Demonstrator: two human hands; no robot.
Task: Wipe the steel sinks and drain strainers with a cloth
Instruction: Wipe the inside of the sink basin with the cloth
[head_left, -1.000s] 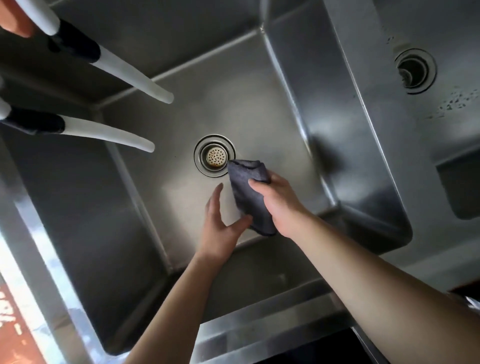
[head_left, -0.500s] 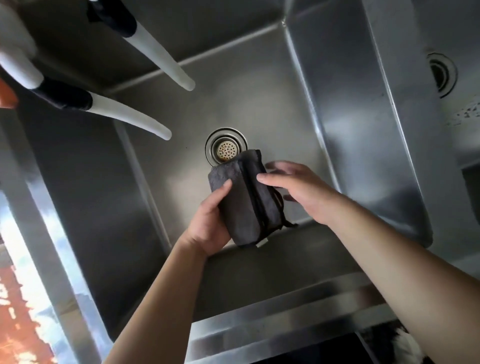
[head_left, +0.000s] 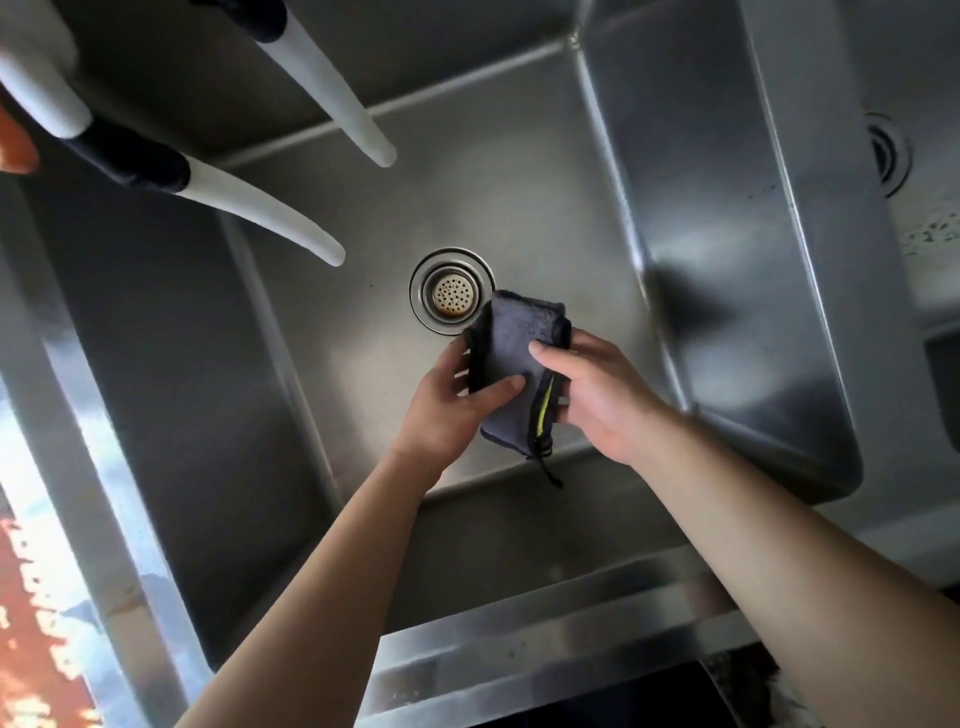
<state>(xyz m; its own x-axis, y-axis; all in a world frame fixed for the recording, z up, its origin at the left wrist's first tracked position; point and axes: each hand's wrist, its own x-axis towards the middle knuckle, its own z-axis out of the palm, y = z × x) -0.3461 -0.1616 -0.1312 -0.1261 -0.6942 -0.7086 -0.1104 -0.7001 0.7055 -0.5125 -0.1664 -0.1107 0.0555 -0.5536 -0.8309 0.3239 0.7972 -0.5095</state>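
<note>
Both hands together on the folded dark cloth (head_left: 511, 358): left hand (head_left: 451, 402) pinches its near edge, right hand (head_left: 592, 395) grips its side, just near of the drain strainer (head_left: 451, 295); two white spouts (head_left: 270, 213) hang beyond.

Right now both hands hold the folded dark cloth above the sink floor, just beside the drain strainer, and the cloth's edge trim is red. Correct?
Not quite: the head view shows the trim on the cloth is yellow-green, not red. The rest stands: left hand and right hand both hold it above the sink floor, beside the drain strainer.
</note>
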